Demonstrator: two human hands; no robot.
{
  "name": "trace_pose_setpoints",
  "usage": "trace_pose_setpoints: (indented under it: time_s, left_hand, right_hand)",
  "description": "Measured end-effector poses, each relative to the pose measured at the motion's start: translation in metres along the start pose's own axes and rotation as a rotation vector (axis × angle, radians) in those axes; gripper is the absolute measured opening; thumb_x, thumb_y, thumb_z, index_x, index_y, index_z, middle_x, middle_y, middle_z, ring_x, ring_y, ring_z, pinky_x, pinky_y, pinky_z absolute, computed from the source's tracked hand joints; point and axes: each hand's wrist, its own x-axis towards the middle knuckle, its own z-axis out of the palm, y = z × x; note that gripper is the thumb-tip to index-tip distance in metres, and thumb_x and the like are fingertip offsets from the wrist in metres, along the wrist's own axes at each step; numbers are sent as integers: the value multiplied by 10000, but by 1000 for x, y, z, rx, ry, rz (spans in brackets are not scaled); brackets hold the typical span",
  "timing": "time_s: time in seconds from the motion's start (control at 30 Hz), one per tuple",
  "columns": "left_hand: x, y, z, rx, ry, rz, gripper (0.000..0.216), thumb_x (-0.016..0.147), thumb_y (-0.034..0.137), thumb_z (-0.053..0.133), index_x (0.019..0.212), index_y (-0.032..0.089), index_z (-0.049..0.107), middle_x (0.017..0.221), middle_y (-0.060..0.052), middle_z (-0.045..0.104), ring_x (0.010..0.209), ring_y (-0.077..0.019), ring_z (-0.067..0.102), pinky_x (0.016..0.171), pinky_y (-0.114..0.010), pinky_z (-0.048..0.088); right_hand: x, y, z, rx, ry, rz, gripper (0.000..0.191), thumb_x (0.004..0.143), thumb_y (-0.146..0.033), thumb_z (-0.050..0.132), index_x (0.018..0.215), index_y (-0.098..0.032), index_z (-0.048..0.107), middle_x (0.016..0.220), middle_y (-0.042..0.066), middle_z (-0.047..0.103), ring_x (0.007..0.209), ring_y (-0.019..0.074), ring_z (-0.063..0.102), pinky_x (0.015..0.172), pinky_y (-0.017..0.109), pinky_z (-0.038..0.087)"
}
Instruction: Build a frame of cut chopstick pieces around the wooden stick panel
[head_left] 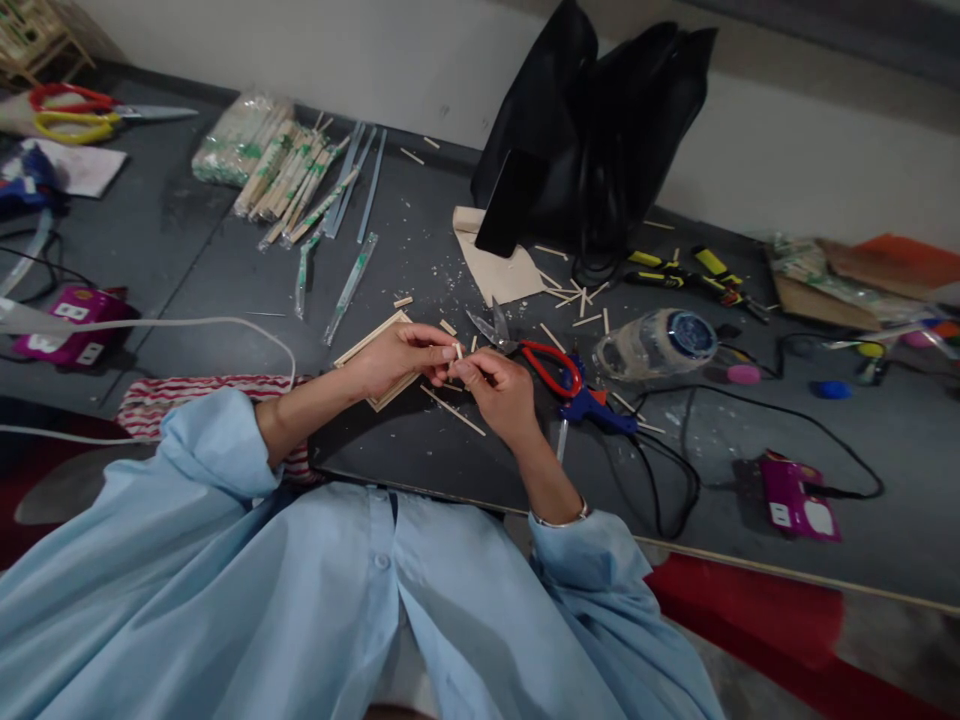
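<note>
My left hand (397, 358) and my right hand (496, 392) meet over the dark table (225, 270). Both pinch one small piece of wooden stick (458, 351) between their fingertips. Under my left hand lies a small frame of wooden sticks (369, 343). A long thin stick (452, 410) lies just below my hands. Red-handled scissors (525, 350) lie right of my right hand, and a blue glue gun (592, 405) sits beside them.
Packs of wrapped chopsticks (277, 165) lie at the back left, a black bag (600, 130) stands at the back. A clear bottle (656, 343), yellow-handled tools (690, 275), magenta power strips (799, 497) and cables lie right. Red-and-yellow scissors (75, 112) lie far left.
</note>
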Motion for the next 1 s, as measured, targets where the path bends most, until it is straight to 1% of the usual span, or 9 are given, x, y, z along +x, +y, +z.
trace_pose_setpoints:
  time_s: [0.23,0.37,0.43,0.47,0.53,0.6,0.7,0.9,1.0]
  left_hand:
    - [-2,2,3,-32,-23,-21,368,614,357,918,829,116,741,646,2,687,516,-85,612,521,-217,539]
    - [-3,7,6,-46,-6,-48,309,621,291,896,801,115,717,625,12,665,485,-86,597,493,-222,536]
    - [-4,10,6,-46,11,-72,259,652,261,861,791,111,703,607,15,651,473,-85,588,489,-226,537]
    - [-4,11,6,-51,20,-80,234,664,248,843,784,110,697,590,18,640,464,-85,582,485,-227,536]
    - [-4,12,6,-64,34,-94,200,674,226,818,774,112,689,557,26,619,450,-87,572,479,-229,534]
    - [-5,13,6,-71,33,-104,192,671,220,811,771,111,689,545,27,612,447,-88,569,469,-226,528]
    - [-5,12,7,-62,1,-124,226,657,243,831,778,103,703,571,13,634,446,-83,563,452,-219,512]
    - [-6,9,7,-37,-22,-152,282,636,291,863,782,97,719,591,2,642,437,-68,536,441,-209,481]
    - [-6,12,8,-12,50,-109,240,656,284,842,747,111,703,577,18,616,434,-63,523,447,-204,470]
  right_hand:
    - [1,4,2,-9,-27,-62,353,965,-443,572,720,-212,677,695,2,634,695,141,586,680,284,445]
    - [-1,2,1,-39,-12,-70,323,902,-469,668,702,-215,664,653,-17,579,637,130,543,636,280,439]
    - [-2,1,-1,-59,53,-60,256,848,-479,734,845,-226,699,710,-19,591,639,131,540,634,281,461]
    - [-3,0,-2,-70,92,-58,287,826,-486,755,960,-237,704,757,-15,604,652,136,545,640,287,478]
    - [-3,0,-4,-99,136,-74,450,806,-502,772,1173,-265,667,851,4,628,696,156,565,659,309,510]
    - [-3,0,-4,-126,107,-103,526,819,-510,757,1278,-286,631,922,28,651,742,176,588,679,331,534]
    - [-2,1,-3,-132,52,-141,468,854,-489,730,1270,-290,656,969,43,676,774,180,613,688,330,545]
    - [-3,5,1,-114,58,-194,370,883,-439,714,1219,-286,695,947,25,682,806,167,635,678,297,537]
    - [-2,5,-5,-143,57,-234,343,902,-401,693,1214,-260,696,942,31,676,839,171,644,735,308,542]
